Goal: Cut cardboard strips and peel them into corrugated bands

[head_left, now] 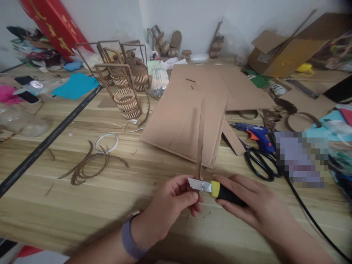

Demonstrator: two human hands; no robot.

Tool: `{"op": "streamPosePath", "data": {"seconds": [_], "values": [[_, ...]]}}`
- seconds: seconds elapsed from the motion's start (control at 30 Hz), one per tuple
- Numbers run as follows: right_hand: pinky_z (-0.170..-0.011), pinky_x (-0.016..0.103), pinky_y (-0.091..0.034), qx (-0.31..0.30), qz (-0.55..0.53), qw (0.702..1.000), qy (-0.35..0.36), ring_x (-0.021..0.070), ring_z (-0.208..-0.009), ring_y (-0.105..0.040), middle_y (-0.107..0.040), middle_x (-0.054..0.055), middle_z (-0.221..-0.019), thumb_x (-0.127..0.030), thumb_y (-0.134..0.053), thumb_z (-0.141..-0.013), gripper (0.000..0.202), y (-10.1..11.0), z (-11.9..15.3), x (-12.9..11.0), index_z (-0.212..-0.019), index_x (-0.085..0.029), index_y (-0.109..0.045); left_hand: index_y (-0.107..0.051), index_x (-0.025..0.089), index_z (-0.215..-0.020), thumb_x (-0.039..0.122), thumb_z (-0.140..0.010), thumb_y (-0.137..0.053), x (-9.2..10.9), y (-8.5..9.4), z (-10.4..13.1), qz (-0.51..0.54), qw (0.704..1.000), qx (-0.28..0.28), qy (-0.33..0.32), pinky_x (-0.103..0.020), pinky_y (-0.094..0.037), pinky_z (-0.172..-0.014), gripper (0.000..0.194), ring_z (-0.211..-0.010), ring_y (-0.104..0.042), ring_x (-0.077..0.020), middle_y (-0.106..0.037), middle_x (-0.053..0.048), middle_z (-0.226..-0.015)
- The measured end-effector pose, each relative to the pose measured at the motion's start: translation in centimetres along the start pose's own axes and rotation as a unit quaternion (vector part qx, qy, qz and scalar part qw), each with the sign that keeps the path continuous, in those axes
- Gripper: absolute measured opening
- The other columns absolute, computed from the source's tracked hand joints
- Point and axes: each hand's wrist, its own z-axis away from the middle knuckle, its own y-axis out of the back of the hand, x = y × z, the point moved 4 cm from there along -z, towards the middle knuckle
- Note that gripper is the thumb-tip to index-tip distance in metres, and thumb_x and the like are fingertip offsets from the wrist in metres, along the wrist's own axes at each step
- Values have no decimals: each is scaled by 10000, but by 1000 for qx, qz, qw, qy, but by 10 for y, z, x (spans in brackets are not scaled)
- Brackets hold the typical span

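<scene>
My left hand (176, 201) is closed on the lower end of a thin brown strip (201, 139), which extends away over the cardboard sheet (178, 121). In my right hand (247, 201) is a utility knife (216, 189) with a black and yellow handle. Its blade points left and lies across the strip's lower end, close to my left thumb and fingers. Whether the blade touches the strip is unclear. My left wrist wears a purple-grey band.
Black scissors (261, 161) and a blue glue gun (254, 135) lie right of the cardboard. Several small woven baskets (128, 102) stand back left. Curled brown strips (88, 165) and a white ring (106, 143) lie left. A black cable (305, 209) runs along the right.
</scene>
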Motion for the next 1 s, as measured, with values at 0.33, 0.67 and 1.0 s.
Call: {"op": "streamPosePath", "data": {"seconds": [0.33, 0.67, 1.0], "values": [[-599, 277, -549, 16, 25, 999, 25, 173, -697, -674, -688, 50, -878, -387, -531, -973, 399, 7, 2, 9, -1342, -245, -583, -673, 125, -926, 282, -673, -803, 0, -4, 1, 68, 996, -35, 43, -185, -385, -523, 326, -570, -581, -65, -665, -1, -733], [-603, 271, -543, 10, 1, 1000, 14, 171, -711, -680, -689, 58, -889, -381, -525, -977, 394, 4, 6, 11, -1349, -259, -571, -666, 132, -875, 445, -738, -798, 0, -3, 1, 29, 999, -36, -3, -220, -436, -568, 367, -610, -586, -95, -647, -13, -741], [-604, 243, -541, 10, -67, 998, 18, 159, -716, -683, -685, 47, -876, -372, -530, -983, 363, 6, -2, 3, -1328, -262, -554, -645, 128, -802, 466, -689, -861, 0, -5, 2, 69, 996, -52, 13, -209, -427, -571, 416, -592, -597, -80, -670, -12, -736]]}}
